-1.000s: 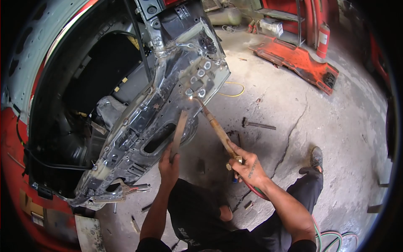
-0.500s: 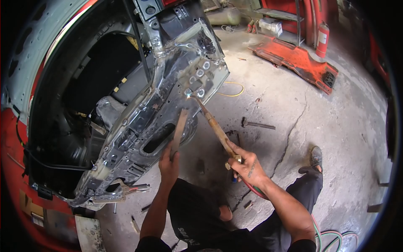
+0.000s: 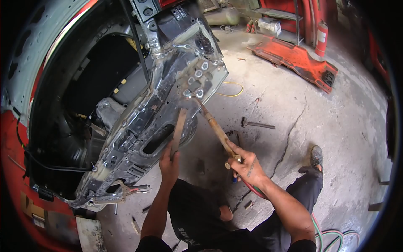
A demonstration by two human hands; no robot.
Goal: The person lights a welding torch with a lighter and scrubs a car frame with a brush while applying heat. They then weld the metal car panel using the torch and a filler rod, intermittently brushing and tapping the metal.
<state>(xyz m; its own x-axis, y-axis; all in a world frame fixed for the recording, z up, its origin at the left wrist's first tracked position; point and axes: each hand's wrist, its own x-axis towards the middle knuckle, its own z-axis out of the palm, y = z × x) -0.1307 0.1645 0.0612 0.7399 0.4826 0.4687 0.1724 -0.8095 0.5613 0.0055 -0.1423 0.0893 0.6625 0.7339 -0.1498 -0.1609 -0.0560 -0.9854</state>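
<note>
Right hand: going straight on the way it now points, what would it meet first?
The torch it holds would probably meet the metal car panel, beside the ring-shaped marks; any gap is unclear.

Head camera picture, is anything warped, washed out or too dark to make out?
Head view: strong fisheye bending, with black corners and a bluish fringe at lower right; the concrete floor is pale in the light, dim in shadow near the legs; the car cavity is mostly lost in darkness; glints fleck the metal panel; the torch reads fairly clearly.
</note>
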